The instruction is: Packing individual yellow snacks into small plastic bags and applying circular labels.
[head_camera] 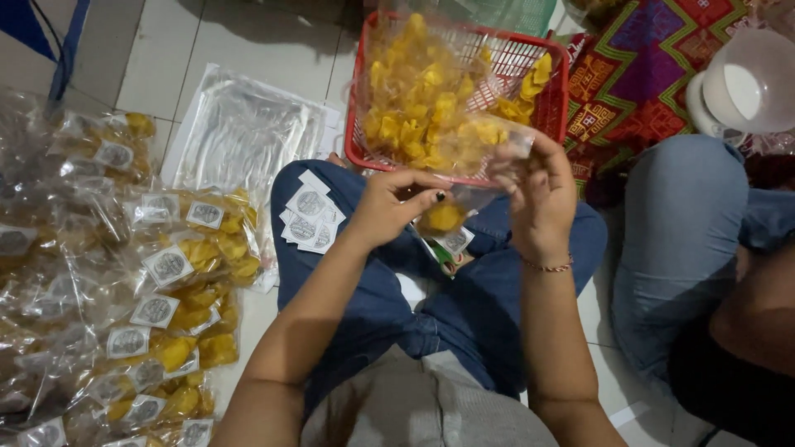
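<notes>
Tiled floor [166, 58] below; left hand [389, 207] and right hand [538, 194], fingers curled, pinch a clear chip bag [451, 211].

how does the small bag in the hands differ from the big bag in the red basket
The small bag, held between the left hand and right hand, has only a few yellow chips at its bottom; the big bag is heaped full. The small bag hangs over the lap; the big bag rests in the red basket. The small bag is far smaller. Both are clear plastic holding yellow chips.
</notes>
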